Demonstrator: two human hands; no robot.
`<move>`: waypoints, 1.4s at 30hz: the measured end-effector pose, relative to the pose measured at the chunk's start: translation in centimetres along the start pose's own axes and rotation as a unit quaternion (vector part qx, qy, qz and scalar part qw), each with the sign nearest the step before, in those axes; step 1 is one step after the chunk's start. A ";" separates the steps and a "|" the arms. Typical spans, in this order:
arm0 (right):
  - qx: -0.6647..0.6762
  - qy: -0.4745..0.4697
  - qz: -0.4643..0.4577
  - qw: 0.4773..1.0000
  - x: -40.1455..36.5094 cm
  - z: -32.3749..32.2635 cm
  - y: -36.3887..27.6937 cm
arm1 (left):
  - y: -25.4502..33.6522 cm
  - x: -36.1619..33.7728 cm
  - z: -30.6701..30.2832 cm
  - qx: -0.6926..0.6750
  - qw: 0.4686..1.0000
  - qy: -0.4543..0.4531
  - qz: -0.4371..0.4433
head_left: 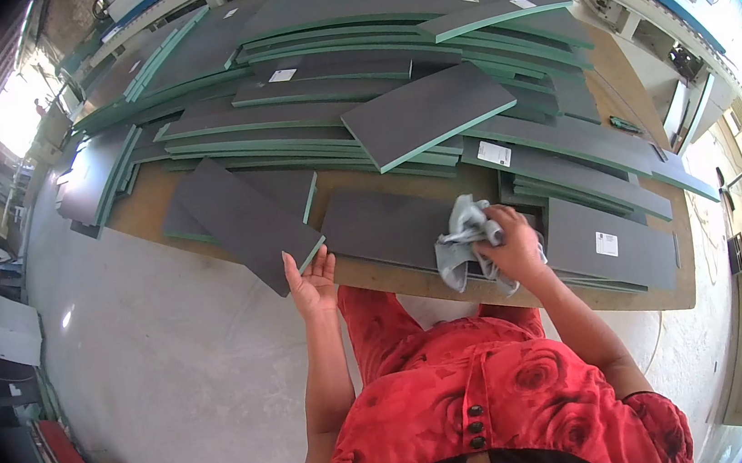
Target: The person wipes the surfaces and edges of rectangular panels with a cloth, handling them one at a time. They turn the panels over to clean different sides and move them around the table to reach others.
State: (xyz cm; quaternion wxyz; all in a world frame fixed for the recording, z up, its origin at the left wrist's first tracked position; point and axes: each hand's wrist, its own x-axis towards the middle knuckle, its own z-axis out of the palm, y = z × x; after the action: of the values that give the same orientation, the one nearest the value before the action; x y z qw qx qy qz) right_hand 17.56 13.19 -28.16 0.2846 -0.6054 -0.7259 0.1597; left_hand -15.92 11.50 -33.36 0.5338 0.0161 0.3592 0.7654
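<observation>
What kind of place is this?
Probably a workshop or small factory: many dark grey boards with green edges lie stacked on a wooden worktable, over a bare concrete floor. The right hand holds a cloth.

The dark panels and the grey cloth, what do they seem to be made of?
Panels: probably a coated board, with matt dark grey faces and a green core showing at the cut edges. Cloth: soft fabric, it seems, crumpled in folds in the right hand.

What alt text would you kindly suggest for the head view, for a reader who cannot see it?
The person's right hand holds a grey cloth on a dark grey panel, while the left hand meets the corner of another panel. Green-edged panels are stacked across the table.
</observation>
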 end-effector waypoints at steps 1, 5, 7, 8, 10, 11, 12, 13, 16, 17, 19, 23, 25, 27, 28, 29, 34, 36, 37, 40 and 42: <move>-0.039 -0.037 -0.017 0.998 -0.1 0.1 -0.8 | -0.1 0.1 -0.2 0.009 1.000 -0.006 0.007; -0.170 -0.073 -0.033 0.982 -0.2 1.3 -2.8 | -1.1 -0.2 -1.2 0.032 0.998 -0.042 0.035; -0.175 -0.093 -0.030 0.980 0.5 1.7 -3.1 | -1.9 0.0 -1.6 0.108 0.988 -0.061 0.088; -0.170 -0.098 -0.048 0.979 0.8 2.2 -3.1 | -2.1 0.2 -1.8 0.107 0.989 -0.060 0.088; -0.164 -0.116 -0.081 0.976 1.6 3.0 -3.5 | -2.4 0.6 -2.0 0.216 0.969 -0.073 0.094; -0.166 -0.116 -0.083 0.976 2.2 3.5 -4.0 | -2.5 0.9 -2.2 0.213 0.970 -0.073 0.095; -0.152 -0.136 -0.100 0.974 2.8 3.9 -4.7 | -2.6 1.3 -2.4 0.226 0.968 -0.064 0.086; -0.138 -0.157 -0.118 0.971 3.5 4.5 -5.3 | -2.6 1.4 -2.5 0.238 0.967 -0.055 0.078; -0.130 -0.173 -0.151 0.964 5.8 7.3 -7.2 | -2.6 1.5 -2.5 0.223 0.970 -0.052 0.080; -0.123 -0.186 -0.169 0.960 6.5 8.3 -7.9 | -2.6 1.4 -2.4 0.221 0.970 -0.049 0.083; -0.120 -0.195 -0.186 0.955 7.9 9.8 -9.5 | -2.5 1.3 -2.2 0.220 0.973 -0.032 0.068; -0.143 -0.254 -0.228 0.929 9.5 11.0 -12.8 | -2.0 1.9 -2.2 0.191 0.979 -0.054 0.041; -0.153 -0.252 -0.240 0.925 9.5 11.9 -13.4 | -1.5 2.0 -1.3 0.148 0.989 -0.018 -0.008; -0.146 -0.275 -0.299 0.902 9.1 12.1 -13.6 | -1.6 2.4 -1.4 0.185 0.983 -0.016 -0.002; -0.127 -0.263 -0.307 0.906 8.6 12.0 -13.6 | -1.6 2.6 -1.4 0.222 0.975 -0.013 0.004; -0.130 -0.261 -0.302 0.908 8.4 11.9 -13.5 | -1.7 2.8 -1.4 0.223 0.975 -0.018 0.001; -0.071 -0.261 -0.320 0.908 6.1 10.3 -11.0 | -2.2 4.1 -2.2 0.216 0.974 -0.016 0.069; -0.056 -0.245 -0.312 0.916 5.4 9.6 -9.4 | -1.9 2.2 0.1 0.271 0.959 0.041 0.069; -0.055 -0.225 -0.296 0.927 5.3 9.5 -8.5 | -2.4 2.2 -0.1 0.273 0.960 0.031 0.058; -0.045 -0.192 -0.236 0.952 5.0 7.8 -6.7 | -2.7 1.0 0.3 0.502 0.853 -0.011 0.140; -0.051 -0.165 -0.169 0.970 4.8 6.9 -5.3 | -2.9 0.6 0.9 0.502 0.852 0.000 0.146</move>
State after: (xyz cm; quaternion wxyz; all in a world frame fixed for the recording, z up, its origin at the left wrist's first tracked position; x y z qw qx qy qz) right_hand 8.74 17.45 -29.48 0.1525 -0.4528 -0.8619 0.1699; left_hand -13.49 12.99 -34.57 0.3346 0.3340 0.6883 0.5501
